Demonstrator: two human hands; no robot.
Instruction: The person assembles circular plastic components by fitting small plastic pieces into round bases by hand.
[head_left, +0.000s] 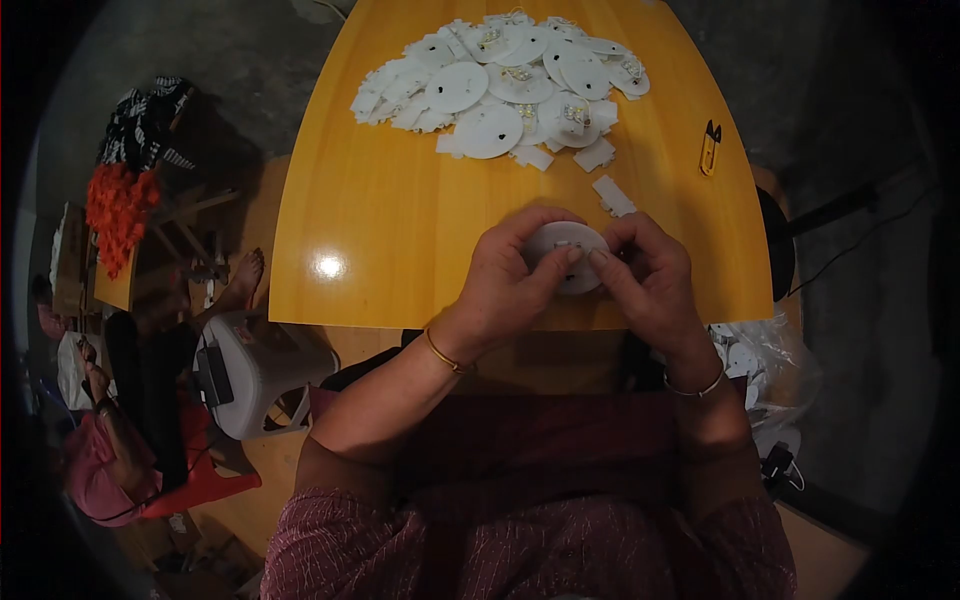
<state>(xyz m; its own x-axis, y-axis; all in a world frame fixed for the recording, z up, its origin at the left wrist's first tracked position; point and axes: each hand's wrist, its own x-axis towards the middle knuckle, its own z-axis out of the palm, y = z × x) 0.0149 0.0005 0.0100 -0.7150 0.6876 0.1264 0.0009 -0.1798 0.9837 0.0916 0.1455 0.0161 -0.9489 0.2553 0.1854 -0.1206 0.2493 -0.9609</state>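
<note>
A round white disc (562,232) is held between my two hands close to the table's front edge. Its face carries small parts near the middle, too small to make out. My left hand (515,265) grips the disc from the left, thumb lying on its face. On the right side, my right hand (650,270) is closed, with thumb and fingertips pressed at the disc. Just beyond my right fingers lies a small white flat piece (613,196).
A heap of white discs and flat pieces (490,85) covers the far part of the yellow table (400,230). Yellow thread snips (710,148) lie at the right. A plastic bag (765,360) of white parts stands below right. Another person (120,440) sits left beside a grey stool (255,375).
</note>
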